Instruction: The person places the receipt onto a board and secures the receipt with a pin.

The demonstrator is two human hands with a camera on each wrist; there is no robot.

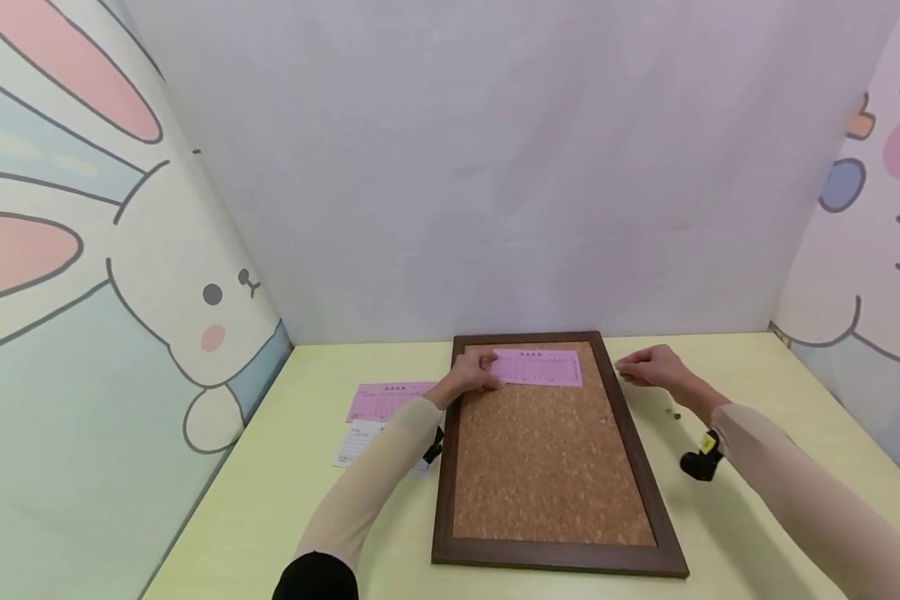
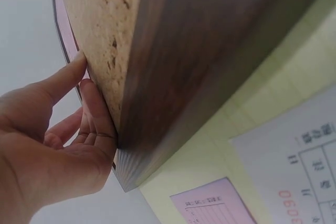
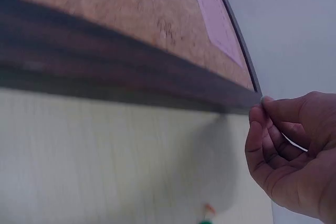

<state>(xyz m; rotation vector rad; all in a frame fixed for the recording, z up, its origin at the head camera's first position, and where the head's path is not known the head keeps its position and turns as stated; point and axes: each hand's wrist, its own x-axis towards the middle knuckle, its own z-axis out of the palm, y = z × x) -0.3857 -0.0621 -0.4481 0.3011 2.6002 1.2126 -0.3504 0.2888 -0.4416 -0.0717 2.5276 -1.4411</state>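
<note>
Pale sleeves (image 1: 375,492) reach in from the near side, a black band (image 1: 317,577) around the left one and a small black device (image 1: 699,467) by the right wrist. Beyond them, a dark brown frame (image 1: 558,557) lies on the pale yellow table (image 1: 270,517), enclosing a cork panel (image 1: 547,467). To its left, a white slip (image 1: 357,442) lies on the table, with a printed pink sheet (image 1: 382,402) just beyond, both partly covered by the left sleeve. On the right, near the forearm, lie tiny objects (image 1: 677,416), too small to identify.

Inside the frame, at the far end of the cork, lies a pink slip (image 1: 540,367) printed with a table. The left hand (image 1: 471,371) reaches over the left rail, thumb and fingers grasping the slip's left end. The right hand (image 1: 660,369) is just beside the right rail, thumb and fingertips together; whether they pinch something cannot be told. Farthest away, a greyish wall (image 1: 525,183) stands between panels with cartoon animals, a rabbit (image 1: 180,275) on the left.
</note>
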